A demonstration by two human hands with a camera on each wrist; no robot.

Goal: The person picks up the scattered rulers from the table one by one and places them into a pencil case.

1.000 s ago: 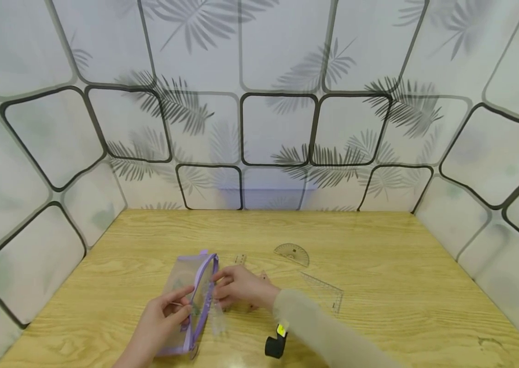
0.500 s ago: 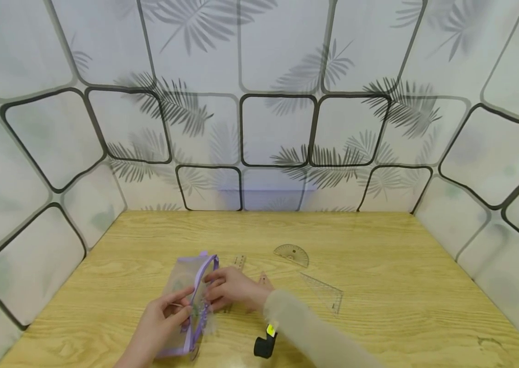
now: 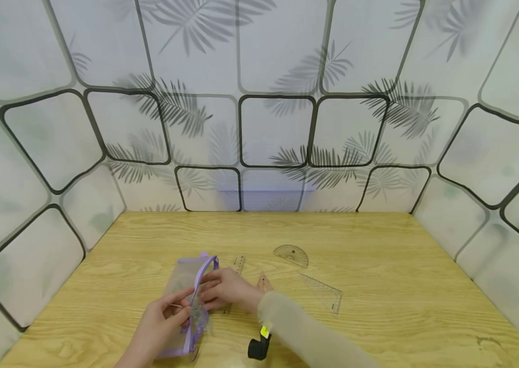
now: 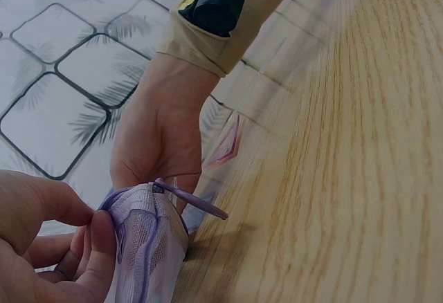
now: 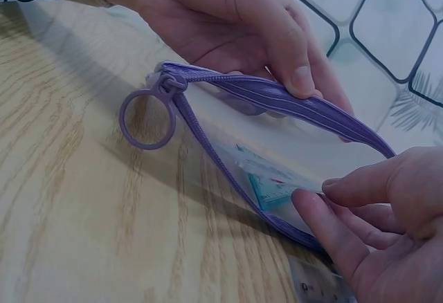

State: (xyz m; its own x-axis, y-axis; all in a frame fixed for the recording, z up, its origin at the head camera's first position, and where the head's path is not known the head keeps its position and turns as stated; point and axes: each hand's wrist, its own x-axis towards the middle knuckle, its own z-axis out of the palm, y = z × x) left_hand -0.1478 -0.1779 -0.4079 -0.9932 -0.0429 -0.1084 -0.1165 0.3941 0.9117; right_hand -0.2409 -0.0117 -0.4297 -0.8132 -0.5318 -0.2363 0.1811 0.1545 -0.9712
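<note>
A mesh zipper pouch (image 3: 180, 276) with purple edging lies on the table, its mouth unzipped. My left hand (image 3: 162, 315) pinches the near side of its opening between thumb and fingers. My right hand (image 3: 227, 288) reaches into the mouth from the right. In the right wrist view, its thumb and forefinger pinch a clear plastic piece (image 5: 273, 173), whose exact kind I cannot tell. Behind that plastic, a teal item (image 5: 266, 194) shows inside the pouch. A purple ring pull (image 5: 123, 119) hangs from the zipper end.
Right of the pouch lie a ruler (image 3: 238, 263), partly under my right hand, and a pink set square (image 3: 264, 282). Farther right are a clear protractor (image 3: 291, 253) and a clear set square (image 3: 336, 301). A patterned curtain (image 3: 278, 133) encloses the wooden table (image 3: 379, 276).
My right hand has moved left into the pouch's mouth, carrying the clear plastic piece with it. My left hand keeps its hold on the pouch edge.
</note>
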